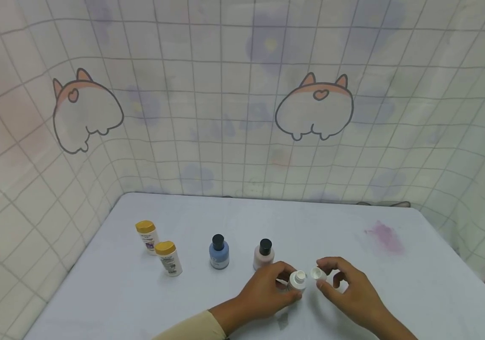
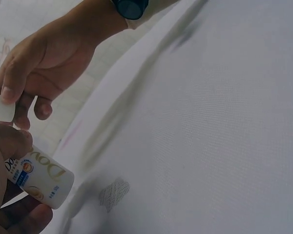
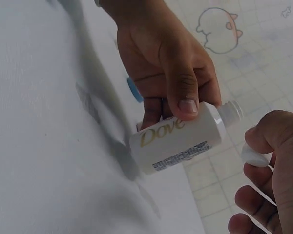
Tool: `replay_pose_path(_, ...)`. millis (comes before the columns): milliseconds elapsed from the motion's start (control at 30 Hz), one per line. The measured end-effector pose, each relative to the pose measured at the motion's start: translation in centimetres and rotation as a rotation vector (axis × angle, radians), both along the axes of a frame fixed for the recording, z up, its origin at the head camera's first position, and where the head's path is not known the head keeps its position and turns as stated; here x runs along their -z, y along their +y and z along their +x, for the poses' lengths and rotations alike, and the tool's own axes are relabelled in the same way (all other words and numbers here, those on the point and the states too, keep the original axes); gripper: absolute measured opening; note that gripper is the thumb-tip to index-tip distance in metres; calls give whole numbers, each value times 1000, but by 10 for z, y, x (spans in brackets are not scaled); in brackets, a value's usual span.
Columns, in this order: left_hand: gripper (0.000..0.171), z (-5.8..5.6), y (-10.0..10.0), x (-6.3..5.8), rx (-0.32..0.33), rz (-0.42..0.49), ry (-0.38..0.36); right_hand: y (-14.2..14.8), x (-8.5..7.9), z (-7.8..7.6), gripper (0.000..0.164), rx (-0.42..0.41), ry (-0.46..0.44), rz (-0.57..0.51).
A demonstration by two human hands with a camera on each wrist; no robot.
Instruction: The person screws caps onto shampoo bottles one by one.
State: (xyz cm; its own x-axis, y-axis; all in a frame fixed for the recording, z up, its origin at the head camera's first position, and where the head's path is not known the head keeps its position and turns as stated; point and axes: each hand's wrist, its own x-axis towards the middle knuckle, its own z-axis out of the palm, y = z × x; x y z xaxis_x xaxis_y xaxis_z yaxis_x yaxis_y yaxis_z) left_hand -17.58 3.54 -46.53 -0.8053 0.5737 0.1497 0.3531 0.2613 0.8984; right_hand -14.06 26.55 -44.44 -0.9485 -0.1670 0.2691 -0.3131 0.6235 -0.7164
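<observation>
My left hand (image 1: 263, 290) grips a small white Dove bottle (image 3: 178, 139) round its body, just above the table. The bottle's threaded neck (image 3: 230, 113) is bare in the right wrist view. Between thumb and fingertips my right hand (image 1: 348, 288) pinches a white cap (image 1: 317, 274), its hollow underside facing the head camera. A narrow gap parts cap and neck in the right wrist view. In the left wrist view the bottle's printed label (image 2: 39, 178) shows below my left fingers, while the cap (image 2: 2, 108) sits in the right hand's pinch.
Just behind my left hand stands a pale pink bottle (image 1: 263, 257) with a black cap. Left of it is a blue bottle (image 1: 219, 255), also black-capped. Two white bottles with yellow lids (image 1: 170, 262) (image 1: 146, 236) stand farther left. A pink stain (image 1: 387, 237) marks the white tabletop (image 1: 111, 293).
</observation>
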Motion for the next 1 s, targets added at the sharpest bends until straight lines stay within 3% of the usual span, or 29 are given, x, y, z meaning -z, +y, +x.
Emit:
replay_pose_path(267,36,3,-8,-2,-3,-1,13,-12,-2,1,30,-32,-1,-27)
replay_pose_path(533,36,4,-15,0,-2,8,23,-20,-2,2,32,-101,92,-23)
replay_pose_path(833,36,4,-17,3,2,13,23,-39,-33,13,36,-108,143,-32)
replay_pose_path(1000,35,4,-17,4,6,13,23,-43,-40,16,36,-134,176,-42)
